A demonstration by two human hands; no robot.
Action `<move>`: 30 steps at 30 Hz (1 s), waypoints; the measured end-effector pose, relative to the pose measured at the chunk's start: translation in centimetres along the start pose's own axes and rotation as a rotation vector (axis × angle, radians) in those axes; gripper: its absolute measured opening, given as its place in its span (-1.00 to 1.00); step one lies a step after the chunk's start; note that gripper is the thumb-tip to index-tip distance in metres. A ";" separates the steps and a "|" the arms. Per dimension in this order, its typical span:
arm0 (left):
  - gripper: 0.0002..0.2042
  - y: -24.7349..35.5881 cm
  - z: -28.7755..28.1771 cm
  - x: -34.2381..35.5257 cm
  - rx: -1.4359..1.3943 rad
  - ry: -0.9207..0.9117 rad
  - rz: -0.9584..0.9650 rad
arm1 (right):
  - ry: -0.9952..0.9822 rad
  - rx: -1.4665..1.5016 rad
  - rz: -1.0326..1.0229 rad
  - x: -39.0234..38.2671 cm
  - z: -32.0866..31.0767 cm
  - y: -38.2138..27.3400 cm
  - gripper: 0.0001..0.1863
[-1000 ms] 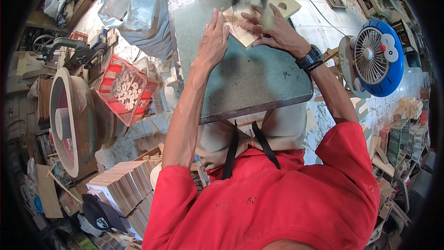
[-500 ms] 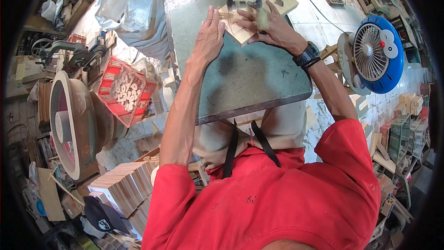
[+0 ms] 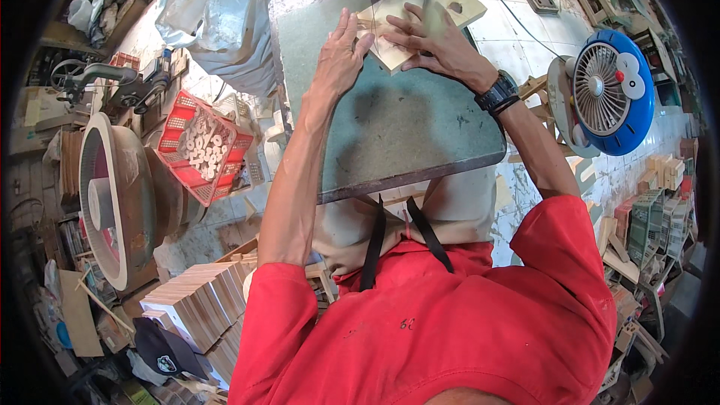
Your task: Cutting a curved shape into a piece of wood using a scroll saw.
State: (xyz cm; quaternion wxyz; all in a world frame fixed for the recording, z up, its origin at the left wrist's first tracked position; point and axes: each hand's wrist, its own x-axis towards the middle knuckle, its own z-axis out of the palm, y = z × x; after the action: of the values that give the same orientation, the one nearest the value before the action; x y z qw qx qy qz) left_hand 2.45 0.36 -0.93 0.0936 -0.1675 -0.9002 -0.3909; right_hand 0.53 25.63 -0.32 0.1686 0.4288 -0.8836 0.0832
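A pale, flat wooden board with a curved far edge and a hole near its right end lies on the green-grey machine table. My right hand, with a black watch on its wrist, grips it from the right, fingers spread across the top and thumb at the near edge. Flat by the left end of the board, my left hand has its fingers stretched out and its thumb at the wood. Above the board hang blurred green machine parts, which hide some of it. A thin upright line, perhaps a blade, shows between my hands.
Left of the table are a plastic-wrapped bundle, a red crate of small pale pieces and a large round machine wheel. Stacked boards and a dark cap lie lower left. A blue fan stands at right.
The board has shifted slightly to the right. My left thumb and the fingers of my right hand have moved a little; the blurred green parts appear higher in the picture.
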 end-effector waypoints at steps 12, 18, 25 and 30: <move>-0.53 -1.0 -0.2 1.1 -0.004 -0.014 0.052 | 0.046 0.043 0.009 0.6 0.4 0.0 -0.31; -0.61 -0.1 -0.5 1.2 -0.044 -0.033 0.001 | 0.022 -0.035 0.042 0.4 0.7 0.0 -0.32; -0.60 -0.8 -0.4 1.9 -0.054 -0.065 0.050 | 0.079 -0.072 0.034 0.2 0.5 -0.1 -0.33; -0.60 -2.0 -0.9 3.5 -0.067 -0.085 0.020 | 0.017 -0.075 0.154 1.2 0.6 -0.5 -0.33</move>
State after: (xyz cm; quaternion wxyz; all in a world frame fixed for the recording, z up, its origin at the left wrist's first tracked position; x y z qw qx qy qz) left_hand -1.49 -0.79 -0.69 0.0534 -0.1962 -0.8881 -0.4122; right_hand 0.04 24.26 -0.40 0.1853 0.3524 -0.9149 0.0663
